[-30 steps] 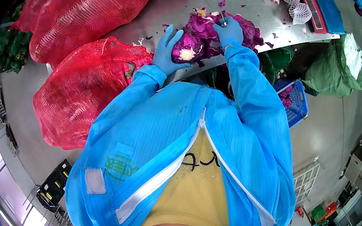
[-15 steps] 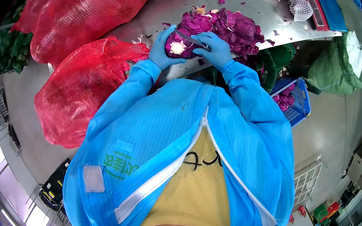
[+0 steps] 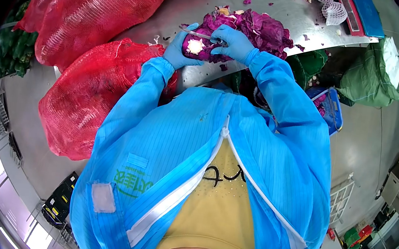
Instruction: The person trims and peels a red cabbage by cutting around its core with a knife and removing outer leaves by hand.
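Observation:
My left hand (image 3: pixel 176 53), in a blue glove, is wrapped round the side of a red cabbage (image 3: pixel 206 51), whose pale cut stem end faces me. My right hand (image 3: pixel 236 44), also gloved in blue, grips a knife (image 3: pixel 196 34). Its thin blade points left, across the top of the cabbage, near my left fingers. The knife's handle is mostly hidden in my fist. Just behind the held head, a heap of purple cabbage leaves and heads (image 3: pixel 267 31) lies on the metal table (image 3: pixel 202 9).
Red mesh sacks (image 3: pixel 103 11) fill the left, one slumped nearest me (image 3: pixel 90 95). A blue basket (image 3: pixel 331 111) with purple leaves stands low at right, near a green sack (image 3: pixel 374 79). White foam nets (image 3: pixel 334 13) and a blue board (image 3: pixel 365 14) lie at the table's far right.
My right hand and the knife have shifted slightly up and left; the blade now reaches past the cabbage's upper left edge. My left hand still holds the head, moved slightly left.

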Demonstrator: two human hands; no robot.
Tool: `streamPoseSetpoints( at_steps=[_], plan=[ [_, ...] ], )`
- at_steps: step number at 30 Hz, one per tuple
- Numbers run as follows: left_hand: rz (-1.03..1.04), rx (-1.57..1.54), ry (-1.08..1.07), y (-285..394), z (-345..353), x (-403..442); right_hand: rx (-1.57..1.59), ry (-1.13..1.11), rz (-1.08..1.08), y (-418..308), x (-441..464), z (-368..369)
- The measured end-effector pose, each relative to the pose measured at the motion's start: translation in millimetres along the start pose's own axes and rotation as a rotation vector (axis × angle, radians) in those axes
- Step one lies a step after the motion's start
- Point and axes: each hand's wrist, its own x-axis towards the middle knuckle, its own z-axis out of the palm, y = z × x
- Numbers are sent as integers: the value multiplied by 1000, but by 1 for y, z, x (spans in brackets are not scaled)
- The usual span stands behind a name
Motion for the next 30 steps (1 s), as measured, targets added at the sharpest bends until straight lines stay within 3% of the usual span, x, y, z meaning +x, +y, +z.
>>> streamPoseSetpoints(
  at_steps=[5, 9, 12, 14, 16, 20, 22, 26, 30],
  plan=[
    [-25, -144, -7, 1, 1, 1, 58, 36, 43, 1, -2, 3],
    [23, 106, -9, -3, -3, 5, 115, -52, 63, 6, -1, -1],
    [3, 251, 13, 5, 1, 7, 151, 48, -59, 16, -8, 0],
    [-36, 285, 33, 19, 4, 9, 327, 91, 109, 17, -15, 1],
    [-79, 451, 42, 31, 7, 8, 321, 127, 142, 7, -23, -2],
    [-101, 368, 130, 11, 10, 6, 149, 212, 16, 3, -42, -8],
    [-101, 273, 142, 7, 11, 7, -16, 344, 288, 2, -51, -11],
    [-92, 301, 144, 6, 11, 8, 11, 534, 378, 6, -41, 6],
    [-81, 279, 139, 1, 11, 8, -129, 380, 325, -24, -15, 8]
  ],
)
